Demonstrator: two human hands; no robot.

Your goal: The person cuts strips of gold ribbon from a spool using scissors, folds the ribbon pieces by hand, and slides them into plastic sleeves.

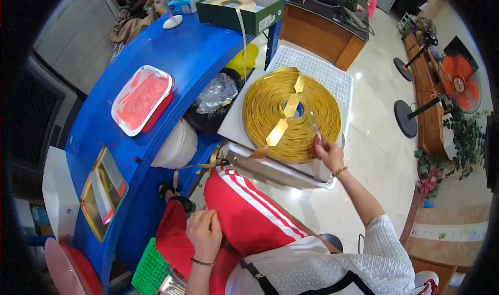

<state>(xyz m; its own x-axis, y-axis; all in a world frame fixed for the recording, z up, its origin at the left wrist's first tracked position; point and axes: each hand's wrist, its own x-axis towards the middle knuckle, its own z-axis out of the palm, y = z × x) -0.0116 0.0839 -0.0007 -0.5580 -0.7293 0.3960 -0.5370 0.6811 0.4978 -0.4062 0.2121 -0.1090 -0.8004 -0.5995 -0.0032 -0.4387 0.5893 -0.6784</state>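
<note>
My right hand (331, 155) grips a pair of scissors (314, 124) with a red handle and slim silver blades, over the right part of a large gold ribbon coil (260, 113). The coil lies flat on a white box, with a shiny gold strip (278, 131) running across it and a blue core at its middle. My left hand (205, 232) is raised over the red trousers (244, 212) with its fingers curled closed. Whatever it may hold cannot be made out. A thin ribbon end (197, 165) trails near the knee.
The curved blue table (192, 50) at left carries a white-rimmed tray of red material (143, 100), a gold-framed tray (104, 193) and a green box (241, 11) with a tape roll. Below stand a white bucket (176, 147) and green basket (148, 269). Fans (457, 82) stand right.
</note>
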